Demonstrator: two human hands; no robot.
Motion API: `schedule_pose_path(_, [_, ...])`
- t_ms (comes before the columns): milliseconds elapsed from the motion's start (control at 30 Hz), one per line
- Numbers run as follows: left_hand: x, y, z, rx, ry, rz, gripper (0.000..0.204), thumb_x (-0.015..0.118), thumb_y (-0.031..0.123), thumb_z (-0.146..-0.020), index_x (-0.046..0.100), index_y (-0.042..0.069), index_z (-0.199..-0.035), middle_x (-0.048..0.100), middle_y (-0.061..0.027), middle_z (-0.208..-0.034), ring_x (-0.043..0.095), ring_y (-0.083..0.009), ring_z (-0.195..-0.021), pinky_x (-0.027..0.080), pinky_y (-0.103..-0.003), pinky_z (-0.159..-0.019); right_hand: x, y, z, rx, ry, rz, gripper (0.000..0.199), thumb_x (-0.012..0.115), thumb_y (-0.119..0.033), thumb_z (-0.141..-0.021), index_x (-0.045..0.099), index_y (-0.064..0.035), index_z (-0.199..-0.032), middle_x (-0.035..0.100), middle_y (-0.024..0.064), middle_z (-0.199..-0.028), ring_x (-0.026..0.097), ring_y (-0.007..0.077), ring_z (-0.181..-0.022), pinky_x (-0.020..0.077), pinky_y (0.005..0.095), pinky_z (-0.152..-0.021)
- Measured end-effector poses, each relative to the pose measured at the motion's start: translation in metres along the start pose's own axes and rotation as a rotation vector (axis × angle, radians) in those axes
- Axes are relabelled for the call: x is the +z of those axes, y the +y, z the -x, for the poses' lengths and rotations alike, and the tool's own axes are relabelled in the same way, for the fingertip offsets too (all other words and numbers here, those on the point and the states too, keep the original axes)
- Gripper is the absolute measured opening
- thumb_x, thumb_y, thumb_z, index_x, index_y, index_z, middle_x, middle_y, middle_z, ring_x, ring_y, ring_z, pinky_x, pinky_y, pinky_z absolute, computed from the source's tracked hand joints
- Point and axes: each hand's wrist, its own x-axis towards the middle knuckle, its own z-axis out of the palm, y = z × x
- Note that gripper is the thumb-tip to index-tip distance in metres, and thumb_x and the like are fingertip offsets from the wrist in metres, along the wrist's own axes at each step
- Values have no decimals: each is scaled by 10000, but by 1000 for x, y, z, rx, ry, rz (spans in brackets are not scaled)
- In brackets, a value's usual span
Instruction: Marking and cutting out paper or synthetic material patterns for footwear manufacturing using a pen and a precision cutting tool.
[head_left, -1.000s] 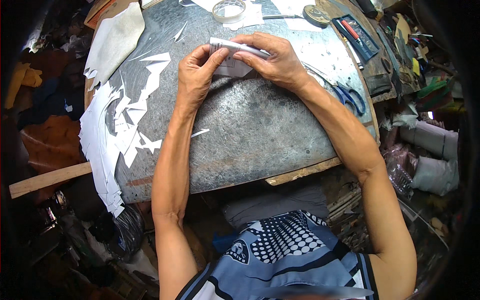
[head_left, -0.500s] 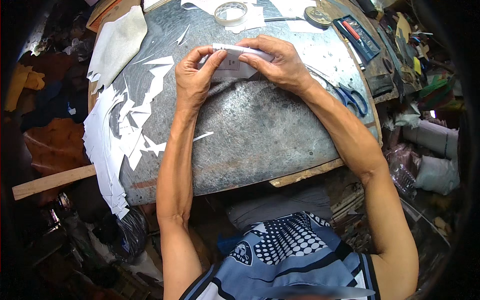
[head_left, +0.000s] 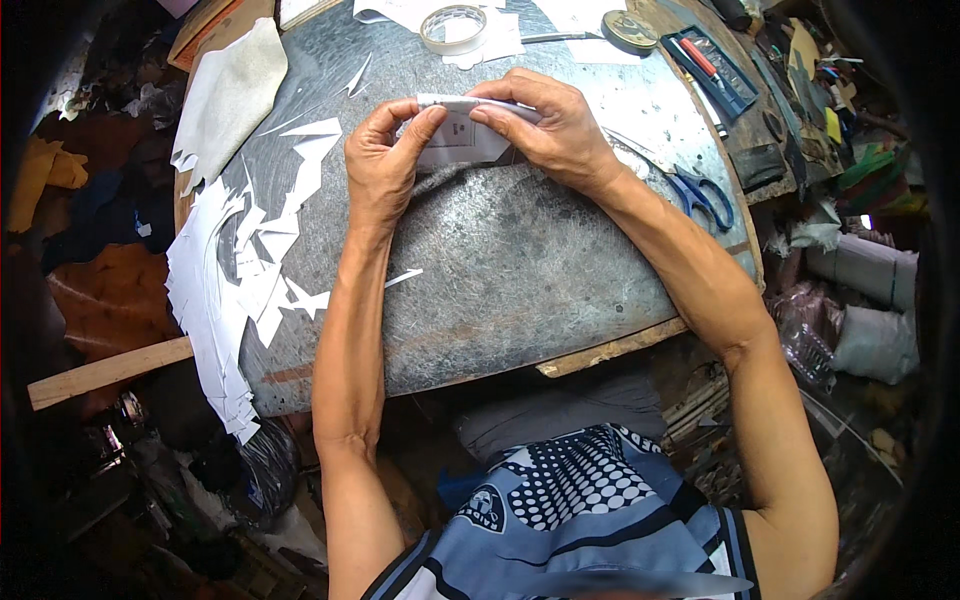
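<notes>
Both L hand (head_left: 382,160) & R hand (head_left: 553,122) narrow, pinching wht paper (head_left: 463,148) nr top edge, prob. folded there.

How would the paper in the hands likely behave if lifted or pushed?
The paper, pinched by left hand and right hand, is probably light: it looks thin. It likely bends easily, as its upper edge looks folded. Its lower part, ungripped, may flap.

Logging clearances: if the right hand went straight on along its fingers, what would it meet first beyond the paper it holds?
Probably the left hand: the right hand points leftward at it across the paper, though depth is unclear.
</notes>
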Motion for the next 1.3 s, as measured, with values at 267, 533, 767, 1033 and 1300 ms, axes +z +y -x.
schedule_pose_path(267, [-2,-2,-3,20,11,-5,142,744,119,-901,723,20,-1000,719,-24,-886,642,-60,-770,509,-190,-672,4,2,-3,-27,31,-4,169,730,-193,-895,742,-52,-987,680,58,-796,649,145,-695,517,277,-614])
schedule_pose_path(533, [-2,9,-1,37,17,-1,148,747,115,-899,722,6,-997,716,-20,-883,636,-61,-773,510,-202,-678,-3,-9,-6,-55,10,52,166,727,-191,-898,741,-49,-984,684,60,-801,651,153,-704,526,287,-630])
schedule_pose_path(767, [4,60,50,53,33,-148,138,756,114,-888,730,4,-967,716,-30,-878,641,-76,-799,516,-220,-705,-22,-64,21,28,-39,-6,228,740,-202,-885,733,-34,-1039,712,93,-872,673,176,-761,537,295,-666])
schedule_pose_path(1033, [32,92,182,-220,57,-188,116,792,41,-824,710,-14,-885,690,-56,-865,623,-98,-788,488,-225,-713,-26,-157,123,471,-86,-279,188,735,-60,-847,710,24,-1013,717,112,-915,681,160,-819,534,283,-707])
schedule_pose_path(1300, [35,73,232,-276,115,-155,131,786,39,-823,729,-15,-927,708,-76,-889,642,-108,-806,498,-236,-717,-14,-166,162,580,-69,-321,155,713,-75,-865,713,18,-988,713,102,-899,675,156,-821,524,281,-719])
